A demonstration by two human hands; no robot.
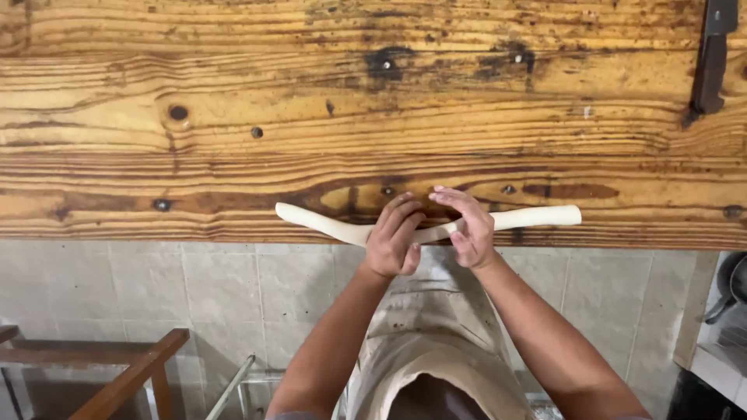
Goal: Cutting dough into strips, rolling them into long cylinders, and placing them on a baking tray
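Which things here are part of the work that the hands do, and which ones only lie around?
In use:
- dough rope, lying near the table's front edge
- left hand and right hand, both on its middle
- wooden table under it

Lying about:
- knife at the table's far right
- wooden frame on the floor
- dark pan at the right edge

pale beige apron (436, 350), bare forearms
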